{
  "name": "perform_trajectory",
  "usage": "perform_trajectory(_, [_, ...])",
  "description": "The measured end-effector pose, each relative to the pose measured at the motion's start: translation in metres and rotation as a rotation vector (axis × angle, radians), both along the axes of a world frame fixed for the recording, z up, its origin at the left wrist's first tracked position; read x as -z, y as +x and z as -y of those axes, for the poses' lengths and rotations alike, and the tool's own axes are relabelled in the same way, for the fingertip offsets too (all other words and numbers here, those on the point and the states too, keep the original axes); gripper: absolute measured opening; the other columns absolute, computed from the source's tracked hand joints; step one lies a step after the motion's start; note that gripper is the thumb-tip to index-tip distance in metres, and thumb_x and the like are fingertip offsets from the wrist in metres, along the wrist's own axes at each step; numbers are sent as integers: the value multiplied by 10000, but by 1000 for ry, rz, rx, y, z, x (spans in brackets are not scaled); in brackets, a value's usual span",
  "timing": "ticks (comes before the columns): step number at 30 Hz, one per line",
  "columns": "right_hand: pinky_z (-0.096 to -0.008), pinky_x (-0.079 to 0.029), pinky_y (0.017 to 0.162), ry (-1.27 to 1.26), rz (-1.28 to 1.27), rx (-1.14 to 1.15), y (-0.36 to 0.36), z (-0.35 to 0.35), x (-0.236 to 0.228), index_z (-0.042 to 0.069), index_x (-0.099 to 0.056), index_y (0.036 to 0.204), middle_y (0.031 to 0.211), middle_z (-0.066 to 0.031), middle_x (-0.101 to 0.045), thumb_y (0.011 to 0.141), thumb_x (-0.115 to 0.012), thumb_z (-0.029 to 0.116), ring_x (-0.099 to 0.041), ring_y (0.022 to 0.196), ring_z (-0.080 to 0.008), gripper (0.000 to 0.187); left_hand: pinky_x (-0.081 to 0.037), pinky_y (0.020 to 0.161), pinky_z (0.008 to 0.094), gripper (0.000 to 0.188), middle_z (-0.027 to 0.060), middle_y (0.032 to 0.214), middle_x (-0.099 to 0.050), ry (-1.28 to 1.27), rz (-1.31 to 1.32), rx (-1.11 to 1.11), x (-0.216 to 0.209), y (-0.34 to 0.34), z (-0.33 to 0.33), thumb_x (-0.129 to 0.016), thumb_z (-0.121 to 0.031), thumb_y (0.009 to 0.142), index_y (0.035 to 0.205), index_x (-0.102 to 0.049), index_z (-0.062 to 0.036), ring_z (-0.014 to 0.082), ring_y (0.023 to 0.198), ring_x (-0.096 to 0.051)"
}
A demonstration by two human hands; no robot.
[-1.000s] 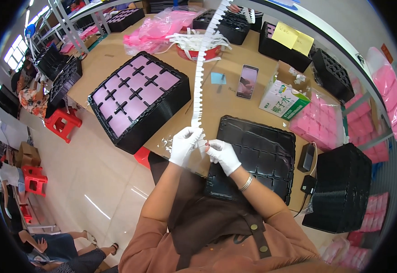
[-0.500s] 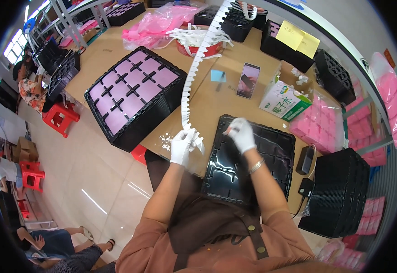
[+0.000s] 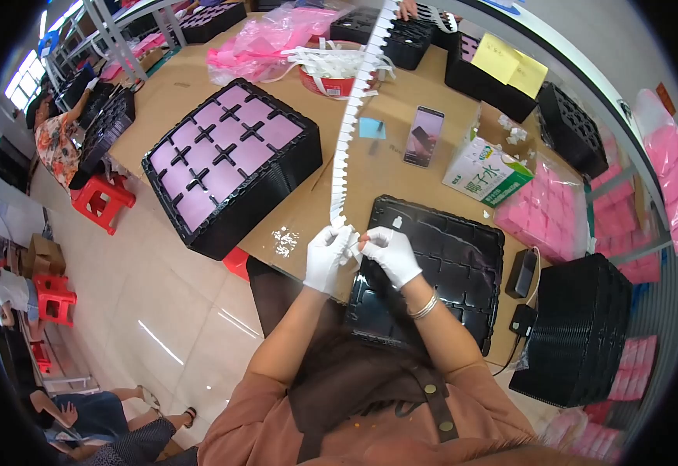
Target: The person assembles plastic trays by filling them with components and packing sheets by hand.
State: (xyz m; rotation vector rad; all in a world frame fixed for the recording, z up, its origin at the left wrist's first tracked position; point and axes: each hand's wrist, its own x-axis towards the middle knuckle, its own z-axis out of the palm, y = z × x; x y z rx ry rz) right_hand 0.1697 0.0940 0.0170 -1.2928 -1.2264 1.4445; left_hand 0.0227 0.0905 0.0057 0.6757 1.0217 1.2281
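A long white notched strip (image 3: 352, 109) runs from the far edge of the table down to my hands. My left hand (image 3: 326, 259), in a white glove, grips the strip's near end. My right hand (image 3: 390, 253), also gloved, pinches a small white piece at that same end, touching the left hand. Both hands hover over the near left corner of a black compartment tray (image 3: 448, 264) lying flat in front of me. One small white piece (image 3: 396, 222) lies in a far compartment of that tray.
A stack of black trays with pink inserts (image 3: 226, 159) stands to the left. A red bowl of white strips (image 3: 330, 76), a phone (image 3: 424, 135), a carton (image 3: 485, 165), pink bags (image 3: 545, 220) and another black tray stack (image 3: 587, 330) surround me. Red stools (image 3: 100, 200) stand on the floor; other people sit at left.
My right hand was over the black tray half a second ago; it has come back to the strip's end beside my left hand. The strip hangs much as before.
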Motion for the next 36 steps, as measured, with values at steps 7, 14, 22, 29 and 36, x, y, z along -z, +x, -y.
perform_trajectory(7, [-212, -444, 660, 19, -41, 59, 14, 25, 2, 3, -609, 832, 772, -16, -611, 793, -614, 4, -561, 702, -79, 39, -311, 430, 149, 220, 27, 795, -602, -35, 64, 161, -15, 7, -5, -557, -223, 906, 983, -584, -19, 26, 541, -482])
perform_trajectory(14, [-315, -468, 674, 554, 310, 90, 26, 57, -20, 39, -570, 662, 776, -66, -548, 650, -611, -43, -560, 730, -225, 93, -442, 505, 168, 206, 10, 745, -594, -88, 169, -48, 2, 9, -10, -584, -216, 892, 945, -592, -17, 31, 564, -517])
perform_trajectory(22, [-383, -476, 719, 343, 1105, -342, 17, 86, 9, 51, -637, 714, 872, -122, -573, 631, -668, 69, -566, 815, -299, 91, -377, 495, 154, 221, -8, 707, -579, -1, -6, 10, -10, 7, -1, -579, -228, 898, 912, -618, -11, 11, 531, -455])
perform_trajectory(29, [-233, -457, 652, 93, 21, 122, 23, 41, 3, 15, -623, 877, 827, -29, -629, 756, -689, 104, -567, 734, -77, 164, -309, 446, 148, 274, -26, 646, -550, 56, -53, 18, -15, 27, 15, -578, -281, 897, 889, -625, -10, 6, 490, -422])
perform_trajectory(36, [-225, -459, 630, 200, 10, 285, 22, 56, 4, 13, -628, 798, 747, -24, -631, 764, -627, -6, -582, 685, -86, 40, -310, 418, 155, 210, 10, 696, -566, -31, 33, 124, -23, 38, 8, -556, -205, 909, 920, -594, 1, 23, 495, -438])
